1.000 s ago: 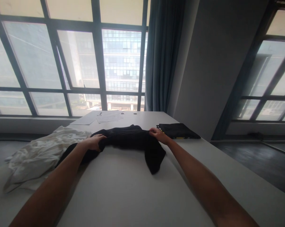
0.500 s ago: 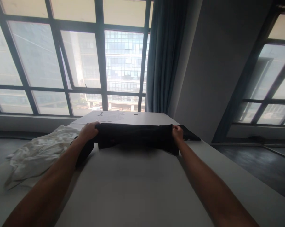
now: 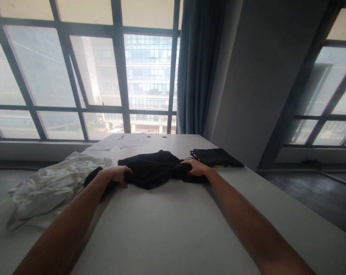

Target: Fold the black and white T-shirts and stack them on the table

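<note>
Black cloth (image 3: 151,168) lies bunched mid-worktop (image 3: 167,229), between the two hands, creased and not flat. Left hand (image 3: 115,175) is on its left part, thumb and fingers apart against the fabric; right hand (image 3: 196,167) is on its right part, fingers bent over it. Both touch; can't tell if either really grips, dark fabric hides the fingertips. Main risk: slack folds. If the hands pull unevenly, or catch only the top layer, the cloth would likely twist or wrinkle more, and a loose grip could let an edge slip out. Left end runs under the left forearm, right by the white cloth (image 3: 49,191), a loose heap; a sideways drag there could snag or shift it. On the right, the folded black cloth (image 3: 218,157) sits just past the right wrist, near the bunched one; same colour, so edges are easy to mix up, and a wide sweep could knock its folds loose. Papers (image 3: 131,141) lie beyond, toward the far edge; flicking fabric that way might scatter them.
</note>
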Available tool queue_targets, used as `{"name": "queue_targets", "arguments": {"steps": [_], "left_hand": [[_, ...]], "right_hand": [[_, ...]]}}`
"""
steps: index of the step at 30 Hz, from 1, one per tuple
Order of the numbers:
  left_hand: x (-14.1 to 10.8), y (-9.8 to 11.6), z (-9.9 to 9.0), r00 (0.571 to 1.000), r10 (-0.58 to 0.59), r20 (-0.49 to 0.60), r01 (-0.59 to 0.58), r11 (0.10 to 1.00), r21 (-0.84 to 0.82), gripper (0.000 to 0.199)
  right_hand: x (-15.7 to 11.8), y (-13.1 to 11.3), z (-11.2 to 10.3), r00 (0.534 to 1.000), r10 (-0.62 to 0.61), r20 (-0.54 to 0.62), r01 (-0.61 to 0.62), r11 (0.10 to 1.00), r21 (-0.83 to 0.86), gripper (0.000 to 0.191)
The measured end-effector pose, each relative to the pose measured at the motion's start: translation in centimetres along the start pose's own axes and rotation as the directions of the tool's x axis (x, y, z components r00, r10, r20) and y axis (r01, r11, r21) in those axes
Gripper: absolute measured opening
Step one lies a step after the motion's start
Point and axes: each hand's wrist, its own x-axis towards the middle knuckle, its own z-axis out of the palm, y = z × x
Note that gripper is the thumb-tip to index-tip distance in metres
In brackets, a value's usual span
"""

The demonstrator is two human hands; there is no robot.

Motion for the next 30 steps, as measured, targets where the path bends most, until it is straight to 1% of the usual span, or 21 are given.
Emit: {"name": "queue_targets", "arguments": {"steps": [2, 5, 7, 8, 10, 12, 14, 17, 18, 20, 22, 23, 25, 26, 28, 29, 30], "left_hand": [[0.5, -0.2, 0.7, 0.997, 0.034, -0.067, -0.032, 0.999, 0.018, 0.064], [0.7, -0.9, 0.9, 0.983, 0.078, -0.165, -0.075, 0.997, 0.02, 0.04], [0.5, -1.2, 0.5, 0.972, 0.105, -0.21, -0.117, 0.992, -0.042, 0.038], [0.3, -1.3, 0.1, 0.968, 0.127, -0.218, -0.153, 0.983, -0.105, 0.041], [-0.2, -1.3, -0.6, 0.959, 0.172, -0.224, -0.23, 0.936, -0.266, 0.05], [-0.7, -1.1, -1.3, 0.95, 0.159, -0.268, -0.261, 0.874, -0.409, 0.059], [-0.9, -0.9, -1.9, 0.93, 0.07, -0.362, -0.258, 0.824, -0.504, 0.069], [-0.9, -0.7, -2.5, 0.877, -0.071, -0.475, -0.252, 0.775, -0.579, 0.083], [-0.8, -0.8, -2.6, 0.866, -0.097, -0.491, -0.239, 0.782, -0.576, 0.085], [-0.6, -0.8, -2.6, 0.862, -0.115, -0.494, -0.177, 0.844, -0.506, 0.081], [-0.5, -0.9, -2.5, 0.879, -0.107, -0.465, -0.079, 0.928, -0.364, 0.068], [-0.5, -0.9, -2.4, 0.889, -0.108, -0.444, -0.026, 0.958, -0.285, 0.06], [-0.6, -0.9, -2.1, 0.904, -0.13, -0.407, 0.07, 0.985, -0.158, 0.045], [-0.6, -0.9, -2.0, 0.91, -0.146, -0.388, 0.107, 0.987, -0.12, 0.04], [-0.7, -0.8, -1.9, 0.926, -0.163, -0.342, 0.143, 0.986, -0.082, 0.038], [-0.8, -0.8, -1.9, 0.935, -0.158, -0.317, 0.141, 0.987, -0.077, 0.039], [-0.8, -0.7, -1.8, 0.944, -0.145, -0.297, 0.128, 0.989, -0.077, 0.041]], "right_hand": [[0.0, 0.1, 0.6, 0.999, 0.019, -0.027, -0.021, 0.997, -0.069, 0.064], [-0.1, 0.3, 0.9, 0.998, 0.013, -0.068, -0.02, 0.995, -0.094, 0.042], [0.0, 0.4, 0.8, 0.995, 0.012, -0.098, -0.018, 0.998, -0.065, 0.03], [0.0, 0.5, 0.7, 0.993, 0.027, -0.117, -0.032, 0.999, -0.037, 0.027], [0.2, 0.6, 0.3, 0.982, 0.089, -0.167, -0.083, 0.996, 0.039, 0.025], [0.3, 0.7, -0.3, 0.957, 0.148, -0.249, -0.117, 0.984, 0.134, 0.025], [0.3, 1.0, -1.1, 0.922, 0.185, -0.34, -0.106, 0.966, 0.237, 0.025], [0.0, 1.6, -2.4, 0.862, 0.242, -0.445, -0.074, 0.93, 0.361, 0.029], [-0.1, 1.9, -2.7, 0.842, 0.26, -0.473, -0.068, 0.921, 0.384, 0.03], [-0.3, 2.3, -3.1, 0.819, 0.298, -0.491, -0.093, 0.912, 0.399, 0.03], [-0.4, 2.7, -3.1, 0.8, 0.37, -0.473, -0.204, 0.908, 0.365, 0.026], [-0.4, 2.8, -3.1, 0.781, 0.417, -0.465, -0.279, 0.899, 0.337, 0.024], [-0.5, 3.0, -2.9, 0.715, 0.494, -0.495, -0.401, 0.87, 0.288, 0.024], [-0.6, 3.0, -2.9, 0.672, 0.511, -0.536, -0.431, 0.858, 0.279, 0.028], [-0.9, 2.8, -3.1, 0.591, 0.495, -0.637, -0.421, 0.863, 0.28, 0.036], [-1.0, 2.6, -3.2, 0.56, 0.462, -0.688, -0.389, 0.879, 0.274, 0.038], [-1.0, 2.4, -3.3, 0.541, 0.418, -0.73, -0.347, 0.902, 0.259, 0.038]]}}
